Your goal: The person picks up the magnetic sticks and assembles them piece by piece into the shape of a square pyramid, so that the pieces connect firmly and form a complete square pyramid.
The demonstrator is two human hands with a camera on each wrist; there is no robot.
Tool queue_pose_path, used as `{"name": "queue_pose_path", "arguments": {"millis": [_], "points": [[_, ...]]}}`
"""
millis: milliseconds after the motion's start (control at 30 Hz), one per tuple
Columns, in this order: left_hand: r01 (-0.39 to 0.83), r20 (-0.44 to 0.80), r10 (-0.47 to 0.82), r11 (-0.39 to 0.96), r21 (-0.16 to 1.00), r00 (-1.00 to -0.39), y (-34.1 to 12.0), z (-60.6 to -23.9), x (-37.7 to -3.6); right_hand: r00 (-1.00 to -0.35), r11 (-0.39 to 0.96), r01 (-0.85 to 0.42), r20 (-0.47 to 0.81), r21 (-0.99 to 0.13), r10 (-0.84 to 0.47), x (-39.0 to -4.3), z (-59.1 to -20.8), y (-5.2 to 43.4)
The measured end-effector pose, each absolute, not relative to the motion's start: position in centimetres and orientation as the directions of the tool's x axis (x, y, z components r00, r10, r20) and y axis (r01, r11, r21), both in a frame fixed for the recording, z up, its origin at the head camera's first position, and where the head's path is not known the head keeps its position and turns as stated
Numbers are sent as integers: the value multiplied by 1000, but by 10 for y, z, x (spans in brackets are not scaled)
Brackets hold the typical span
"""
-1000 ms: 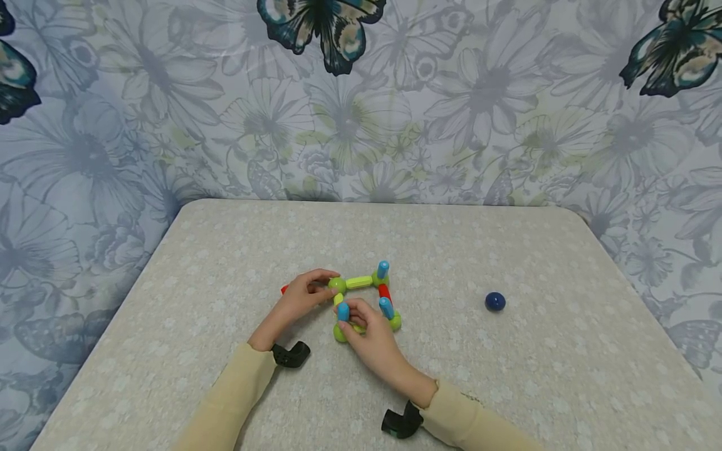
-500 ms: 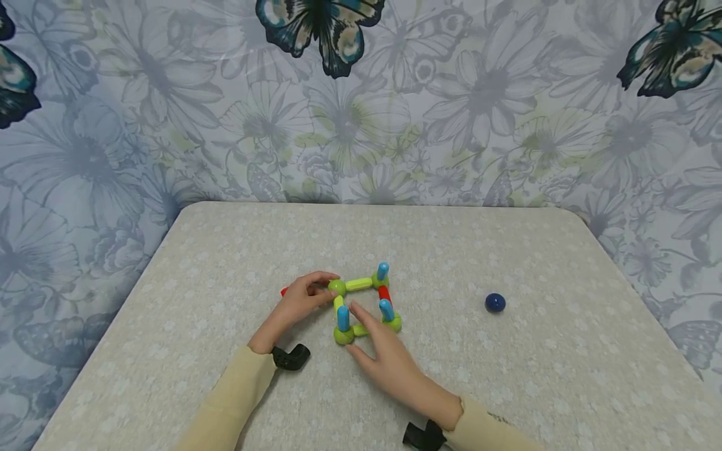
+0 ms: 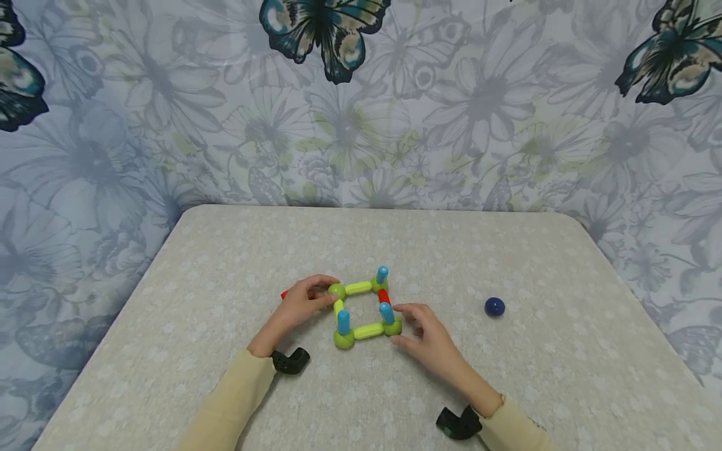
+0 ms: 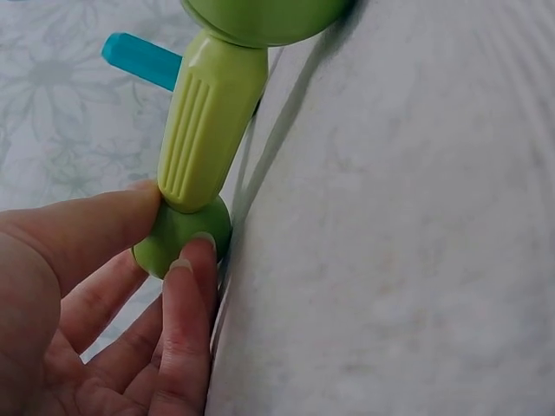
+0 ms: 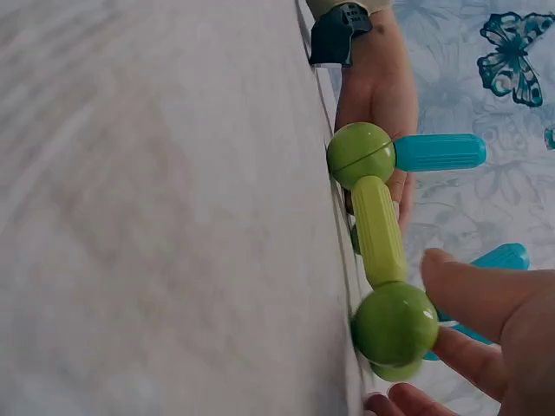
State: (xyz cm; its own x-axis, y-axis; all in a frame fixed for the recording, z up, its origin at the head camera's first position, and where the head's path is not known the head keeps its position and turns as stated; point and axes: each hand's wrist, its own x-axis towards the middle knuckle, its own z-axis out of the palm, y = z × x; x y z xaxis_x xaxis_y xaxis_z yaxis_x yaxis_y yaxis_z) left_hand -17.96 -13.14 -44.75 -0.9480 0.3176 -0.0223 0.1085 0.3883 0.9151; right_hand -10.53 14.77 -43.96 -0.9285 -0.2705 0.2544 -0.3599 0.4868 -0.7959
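Note:
A square frame of green balls joined by rods lies on the table. Its sides are yellow-green rods (image 3: 369,331) and one red rod (image 3: 384,297). Blue rods (image 3: 343,322) stand up from three corners. With thumb and fingers, my left hand (image 3: 301,307) pinches the back-left green ball (image 4: 178,236), which bears no blue rod. My right hand (image 3: 433,344) is beside the front-right green ball (image 5: 395,325), its thumb and fingers spread around it without a visible grip. Whether a fingertip touches that ball I cannot tell.
A dark blue ball (image 3: 494,307) lies apart on the right of the table (image 3: 564,376). The end of a red piece (image 3: 284,294) shows behind my left hand, mostly hidden. Patterned cloth with butterflies (image 3: 327,37) hangs behind the table.
My right hand let go of the front-left blue rod, which stands on its ball, and moved right to the front-right corner. My left hand keeps its hold on the back-left ball.

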Motion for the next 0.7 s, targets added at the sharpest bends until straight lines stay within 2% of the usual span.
{"name": "queue_pose_path", "arguments": {"millis": [67,300,500,700], "points": [[110,-21,319,387,915,-948,-130,-448,-180,-926,514,-356,222,-780,-304,-110,-445,149],[170,11,378,390,905,-926,-131,-446,-175,-892,509,-437,285,-741,-351,-122,-448,149],[228,39,413,421,878,-910,-136,-440,-165,-912,525,-383,222,-760,-345,-138,-445,153],[283,54,493,404,870,-869,-137,-439,-151,-929,513,-330,175,-793,-327,-165,-445,157]]}}
